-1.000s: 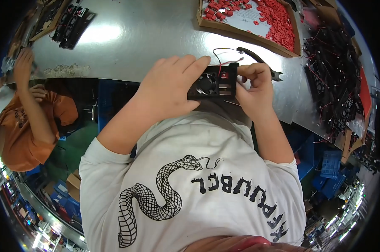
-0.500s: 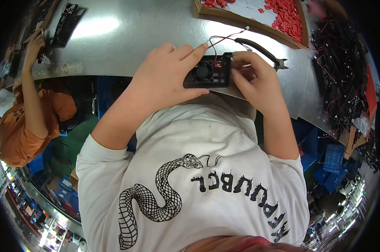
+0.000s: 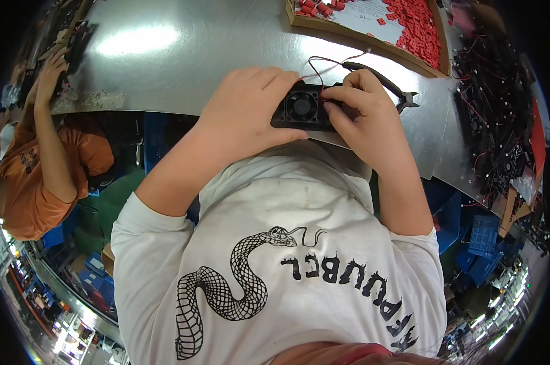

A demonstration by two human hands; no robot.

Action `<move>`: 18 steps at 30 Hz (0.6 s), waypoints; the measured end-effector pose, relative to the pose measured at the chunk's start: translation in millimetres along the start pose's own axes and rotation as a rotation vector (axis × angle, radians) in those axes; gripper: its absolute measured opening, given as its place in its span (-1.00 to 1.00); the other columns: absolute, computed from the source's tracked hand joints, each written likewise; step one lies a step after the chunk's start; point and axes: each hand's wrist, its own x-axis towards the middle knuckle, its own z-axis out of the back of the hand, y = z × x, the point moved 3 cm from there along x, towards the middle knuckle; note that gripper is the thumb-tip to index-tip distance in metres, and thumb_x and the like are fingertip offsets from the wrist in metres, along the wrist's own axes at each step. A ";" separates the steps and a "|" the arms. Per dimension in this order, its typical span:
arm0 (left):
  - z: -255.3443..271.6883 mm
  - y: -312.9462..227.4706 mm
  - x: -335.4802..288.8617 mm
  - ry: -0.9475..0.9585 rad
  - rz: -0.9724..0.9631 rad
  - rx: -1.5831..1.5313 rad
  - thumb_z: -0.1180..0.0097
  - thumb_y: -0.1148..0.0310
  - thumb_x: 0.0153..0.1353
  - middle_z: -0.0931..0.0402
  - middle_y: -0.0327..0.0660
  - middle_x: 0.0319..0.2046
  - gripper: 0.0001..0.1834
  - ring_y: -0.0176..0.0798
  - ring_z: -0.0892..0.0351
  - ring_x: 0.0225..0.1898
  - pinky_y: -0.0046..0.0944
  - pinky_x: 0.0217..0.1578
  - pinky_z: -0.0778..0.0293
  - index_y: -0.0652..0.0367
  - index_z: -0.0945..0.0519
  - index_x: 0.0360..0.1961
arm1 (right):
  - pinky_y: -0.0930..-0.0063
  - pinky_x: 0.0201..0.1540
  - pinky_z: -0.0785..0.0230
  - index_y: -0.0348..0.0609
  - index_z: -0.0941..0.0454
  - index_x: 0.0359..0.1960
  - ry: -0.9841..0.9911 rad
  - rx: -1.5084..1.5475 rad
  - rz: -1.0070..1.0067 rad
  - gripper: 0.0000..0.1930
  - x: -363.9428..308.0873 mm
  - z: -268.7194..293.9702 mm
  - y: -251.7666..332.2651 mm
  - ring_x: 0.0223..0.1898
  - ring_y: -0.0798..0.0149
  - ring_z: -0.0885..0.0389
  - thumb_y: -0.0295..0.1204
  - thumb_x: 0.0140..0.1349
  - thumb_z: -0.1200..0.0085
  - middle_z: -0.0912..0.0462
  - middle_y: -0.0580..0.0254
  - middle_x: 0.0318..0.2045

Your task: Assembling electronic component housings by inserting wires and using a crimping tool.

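Note:
A black plastic housing [image 3: 319,125] lies at the front edge of the metal table, with a small square black fan [image 3: 301,107] set in it. My left hand [image 3: 241,109] grips the housing's left end, thumb along the near side and fingers over the far side. Over the housing's right part, the thumb and forefinger of my right hand [image 3: 369,115] are pinched together beside the fan. A bit of red shows at those fingertips; what they hold is mostly hidden. Thin red and black wires [image 3: 312,66] loop up from there, beyond the housing.
Cutters with dark handles [image 3: 407,99] lie behind my right hand. A cardboard tray [image 3: 372,41] of small red parts stands at the back. Black fans with wires [image 3: 494,121] are heaped at right. Across at left, a person in an orange shirt [image 3: 44,182] works at the table.
My right hand has moved left from the housing's right end to beside the fan, fingertips now over the red spot. The housing has shifted slightly right and nearer; my left hand keeps its grip.

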 end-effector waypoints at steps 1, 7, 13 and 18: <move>-1.0 -0.9 -1.9 -0.053 -0.018 0.009 -0.47 -0.09 -0.05 -0.57 -0.22 -0.03 -0.07 -0.06 -0.51 -0.08 -0.11 0.05 -0.41 0.11 -0.46 0.32 | 0.51 -0.35 -0.38 -0.27 -0.71 -0.17 0.000 0.013 -0.010 -0.82 -0.3 -0.5 -0.9 -0.37 0.35 -0.52 -0.59 0.17 -0.29 -0.47 0.21 -0.28; -9.6 -1.7 -3.2 -0.117 -0.028 0.067 -0.47 -0.13 -0.07 -0.59 -0.25 -0.07 -0.14 -0.07 -0.51 -0.14 -0.09 -0.03 -0.46 0.11 -0.54 0.22 | 0.49 -0.35 -0.37 -0.27 -0.72 -0.18 -0.056 -0.017 -0.032 -0.82 -3.3 8.5 1.4 -0.36 0.32 -0.52 -0.59 0.15 -0.30 -0.49 0.20 -0.30; -10.8 -5.4 2.5 -0.081 -0.010 0.101 -0.43 -0.23 -0.07 -0.57 -0.25 -0.16 -0.11 -0.10 -0.48 -0.21 -0.13 -0.12 -0.49 0.12 -0.56 0.20 | 0.43 -0.33 -0.40 -0.26 -0.75 -0.22 -0.109 -0.151 0.024 -0.83 0.5 10.8 1.6 -0.35 0.26 -0.53 -0.57 0.13 -0.32 -0.53 0.18 -0.33; -5.9 -11.9 5.8 -0.078 -0.052 0.164 -0.43 -0.23 -0.06 -0.53 -0.25 -0.20 -0.12 -0.10 -0.46 -0.24 -0.14 -0.14 -0.49 0.11 -0.56 0.20 | 0.41 -0.31 -0.41 -0.25 -0.75 -0.23 -0.102 -0.167 0.039 -0.84 -2.1 12.8 0.3 -0.35 0.24 -0.55 -0.56 0.13 -0.32 -0.53 0.18 -0.34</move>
